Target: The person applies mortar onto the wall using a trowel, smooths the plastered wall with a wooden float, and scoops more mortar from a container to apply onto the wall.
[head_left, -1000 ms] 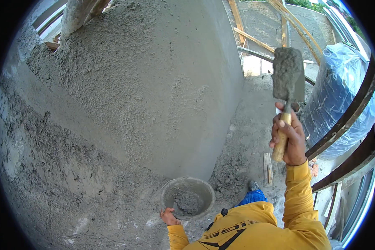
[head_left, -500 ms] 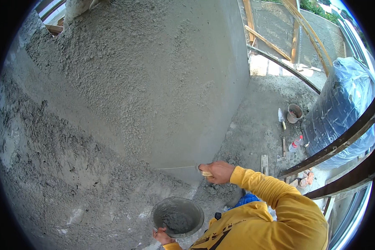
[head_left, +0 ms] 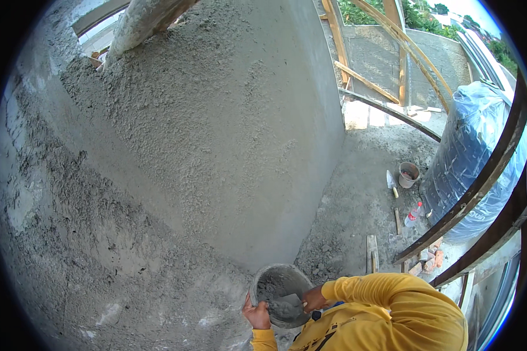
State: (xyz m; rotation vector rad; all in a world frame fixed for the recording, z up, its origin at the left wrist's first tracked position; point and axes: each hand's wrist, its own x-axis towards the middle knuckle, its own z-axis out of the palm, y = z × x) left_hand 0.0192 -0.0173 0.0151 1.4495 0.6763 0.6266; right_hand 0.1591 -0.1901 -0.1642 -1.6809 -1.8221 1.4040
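Observation:
A round grey bucket [head_left: 278, 268] with wet mortar [head_left: 269, 288] inside stands tilted in front of me, close to my body. My left hand [head_left: 256, 315] is closed on its near left rim. In my right hand [head_left: 315, 299], at the right side of the bucket, is a trowel [head_left: 289, 302]. Its blade lies in the mortar, while the fingers hide most of the handle. Beyond the bucket rises a wall [head_left: 216, 134] coated in grey plaster, rough at the left and smoother toward its right edge.
On the floor to the right lie another trowel [head_left: 391, 180], a small bucket [head_left: 409, 174], a plastic bottle [head_left: 413, 214] and wood strips [head_left: 372, 253]. A large plastic-wrapped dark object [head_left: 471, 158] stands behind curved dark bars [head_left: 480, 187]. Loose mortar [head_left: 325, 251] lies along the wall's foot.
My right hand has brought the trowel down from the wall's lower edge into the bucket. The bucket, with my left hand on it, has shifted right and tilted.

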